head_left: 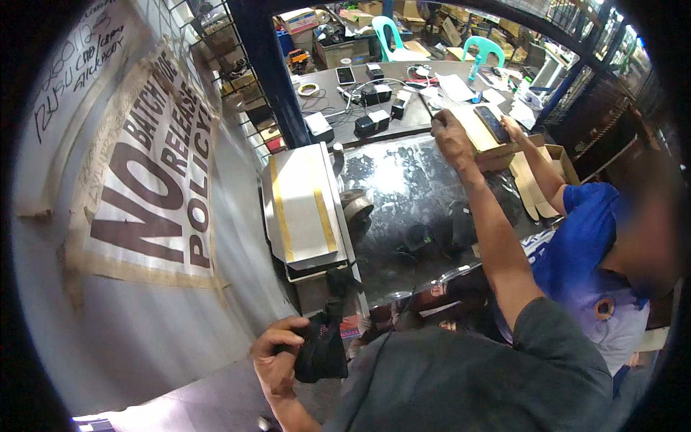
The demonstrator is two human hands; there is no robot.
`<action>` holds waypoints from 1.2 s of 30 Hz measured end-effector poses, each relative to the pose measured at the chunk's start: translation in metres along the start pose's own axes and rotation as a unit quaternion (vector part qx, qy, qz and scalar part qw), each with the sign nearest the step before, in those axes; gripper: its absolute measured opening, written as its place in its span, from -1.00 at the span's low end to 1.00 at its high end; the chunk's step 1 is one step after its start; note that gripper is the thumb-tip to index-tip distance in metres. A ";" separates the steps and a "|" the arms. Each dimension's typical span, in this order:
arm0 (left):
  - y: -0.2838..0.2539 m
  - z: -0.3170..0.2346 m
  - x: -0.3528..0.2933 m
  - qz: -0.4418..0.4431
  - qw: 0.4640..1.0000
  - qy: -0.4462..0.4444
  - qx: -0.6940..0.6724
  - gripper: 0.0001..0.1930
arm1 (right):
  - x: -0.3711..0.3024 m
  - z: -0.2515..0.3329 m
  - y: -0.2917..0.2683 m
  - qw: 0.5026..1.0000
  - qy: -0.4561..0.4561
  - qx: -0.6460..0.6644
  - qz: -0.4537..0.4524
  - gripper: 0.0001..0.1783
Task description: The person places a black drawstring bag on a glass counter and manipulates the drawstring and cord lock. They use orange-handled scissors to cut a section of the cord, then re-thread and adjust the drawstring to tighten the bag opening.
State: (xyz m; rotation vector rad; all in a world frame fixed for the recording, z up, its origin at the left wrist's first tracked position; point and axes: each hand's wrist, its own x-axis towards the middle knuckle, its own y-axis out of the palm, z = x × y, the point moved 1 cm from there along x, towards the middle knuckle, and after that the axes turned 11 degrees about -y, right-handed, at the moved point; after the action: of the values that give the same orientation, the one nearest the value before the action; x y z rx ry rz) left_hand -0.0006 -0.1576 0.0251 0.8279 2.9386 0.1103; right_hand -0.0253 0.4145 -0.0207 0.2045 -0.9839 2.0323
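At the lower left, my left hand (277, 360) grips the side of a black fabric pouch (324, 349) with a strap on it. A thin dark cable runs close by. My right arm reaches over the table, and my right hand (452, 138) is closed above its far side, left of a cardboard box (497, 155). What its fingers hold, if anything, is hidden. On the right, a person in a blue shirt (576, 245) has a hand (512, 129) at a dark smartphone (491, 124) over that box.
A glossy black table (403, 194) carries a tape roll (354, 207) and a white box (302, 205) with yellow tape strips. Behind, a grey table (327, 83) holds black devices, cables and papers. A wall sign (151, 180) hangs left, beside a blue post (277, 79). Green chairs (389, 36) stand farther back.
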 end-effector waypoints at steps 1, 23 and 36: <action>0.002 0.004 -0.003 -0.004 0.999 -0.044 0.019 -0.82 | -0.016 0.024 -0.017 0.996 0.037 0.084 0.017 -0.69; 0.004 -0.012 -0.001 0.125 0.988 -0.084 -0.034 -0.66 | -0.280 0.116 -0.078 0.970 0.157 0.133 0.130 -0.67; -0.118 0.142 -0.110 0.138 0.811 -0.447 0.351 -0.72 | -0.248 -0.024 0.042 0.876 -0.126 -0.288 0.365 -0.09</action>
State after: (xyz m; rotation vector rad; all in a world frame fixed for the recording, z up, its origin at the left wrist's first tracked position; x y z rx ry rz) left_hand 0.0464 -0.3090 -0.1197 0.9876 1.8919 -1.0883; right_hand 0.1034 0.2624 -0.1767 -0.2791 -2.0162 2.2629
